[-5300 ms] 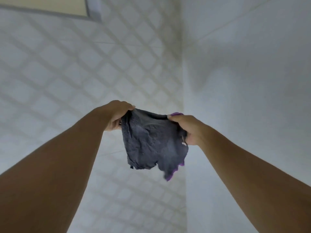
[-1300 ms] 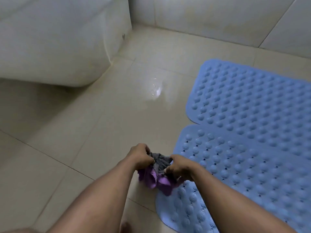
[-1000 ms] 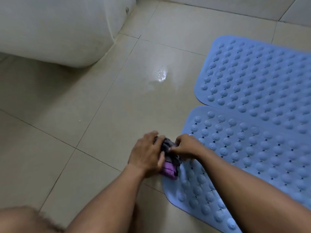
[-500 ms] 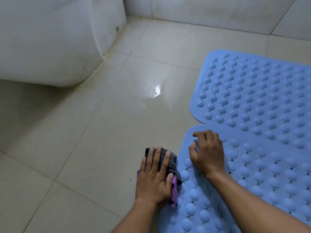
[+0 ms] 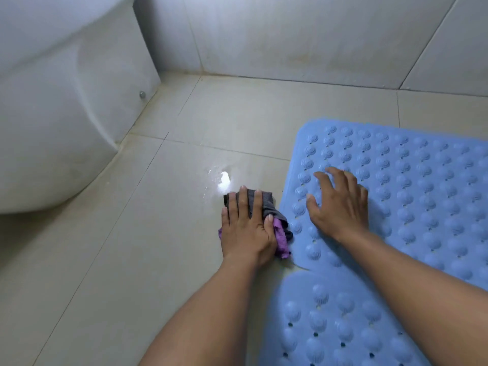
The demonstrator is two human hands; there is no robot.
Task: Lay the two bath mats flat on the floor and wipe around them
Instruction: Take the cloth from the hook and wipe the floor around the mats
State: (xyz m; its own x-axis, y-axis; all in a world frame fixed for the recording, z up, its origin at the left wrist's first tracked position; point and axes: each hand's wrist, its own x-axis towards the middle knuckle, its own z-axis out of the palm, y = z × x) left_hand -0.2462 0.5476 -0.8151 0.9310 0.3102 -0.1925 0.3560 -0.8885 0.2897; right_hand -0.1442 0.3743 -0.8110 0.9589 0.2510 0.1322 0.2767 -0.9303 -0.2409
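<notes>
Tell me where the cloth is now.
Head view, centre: the cloth lies on the floor under the left hand, beside the left edge of the far mat.

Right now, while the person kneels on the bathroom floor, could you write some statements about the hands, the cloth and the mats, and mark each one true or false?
1. The left hand presses flat on the cloth. True.
2. The right hand rests with spread fingers on the farther blue mat. True.
3. The cloth lies on top of that mat. False: it lies on the floor tile, beside the mat's left edge.
4. The right hand pinches a corner of the cloth. False: it does not touch the cloth.
5. A shiny wet patch lies on the floor just beyond the cloth. True.
</notes>
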